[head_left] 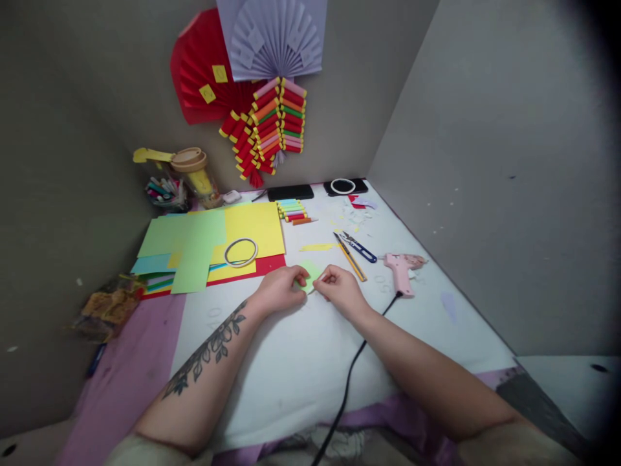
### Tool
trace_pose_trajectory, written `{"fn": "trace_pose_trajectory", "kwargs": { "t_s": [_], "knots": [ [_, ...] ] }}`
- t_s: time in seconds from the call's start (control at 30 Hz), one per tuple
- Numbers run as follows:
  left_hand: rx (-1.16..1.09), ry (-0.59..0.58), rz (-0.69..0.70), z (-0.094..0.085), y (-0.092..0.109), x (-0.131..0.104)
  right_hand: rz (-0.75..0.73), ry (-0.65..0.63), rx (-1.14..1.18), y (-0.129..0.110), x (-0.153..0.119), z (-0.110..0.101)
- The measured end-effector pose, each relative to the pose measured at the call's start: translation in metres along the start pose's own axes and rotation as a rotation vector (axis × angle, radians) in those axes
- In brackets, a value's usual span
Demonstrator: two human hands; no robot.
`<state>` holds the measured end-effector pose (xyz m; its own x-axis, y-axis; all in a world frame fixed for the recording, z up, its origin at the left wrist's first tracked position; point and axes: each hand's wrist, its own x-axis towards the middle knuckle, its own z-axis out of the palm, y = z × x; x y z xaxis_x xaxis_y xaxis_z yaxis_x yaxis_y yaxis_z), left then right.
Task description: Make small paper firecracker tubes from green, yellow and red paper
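Between the left hand (pixel 282 288) and right hand (pixel 342 292), light-green paper (pixel 310 268) is pinched in both sets of fingertips. Beyond the right hand lie 1 yellow utility knife (pixel 353 260) and navy thread snips (pixel 361 248); rightward, 1 pink glue gun (pixel 400 273).

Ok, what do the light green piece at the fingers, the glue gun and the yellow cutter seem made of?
Light green piece: probably matte paper, coloured like the green sheets on the pile. Glue gun: likely moulded plastic, given its even pink body. Yellow cutter: body perhaps plastic; blade material too small to tell.
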<state>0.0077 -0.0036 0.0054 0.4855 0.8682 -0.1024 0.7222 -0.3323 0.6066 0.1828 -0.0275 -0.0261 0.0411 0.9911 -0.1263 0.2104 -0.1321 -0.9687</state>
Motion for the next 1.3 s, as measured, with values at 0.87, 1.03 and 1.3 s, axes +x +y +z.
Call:
{"fn": "trace_pose_trajectory", "kwargs": {
  "t_s": [0.87, 1.03, 1.3],
  "knots": [
    [-0.008, -0.002, 0.006, 0.000, 0.001, 0.000, -0.407, 0.105, -0.636, 0.005, 0.008, -0.013],
    [-0.004, 0.006, 0.014, 0.001, -0.001, 0.000, -0.411, 0.084, -0.649, 0.006, 0.007, -0.012],
    [0.134, -0.043, 0.243, 0.003, -0.003, -0.003, -0.413, 0.056, -0.675, 0.004, 0.007, -0.014]
  ]
}}
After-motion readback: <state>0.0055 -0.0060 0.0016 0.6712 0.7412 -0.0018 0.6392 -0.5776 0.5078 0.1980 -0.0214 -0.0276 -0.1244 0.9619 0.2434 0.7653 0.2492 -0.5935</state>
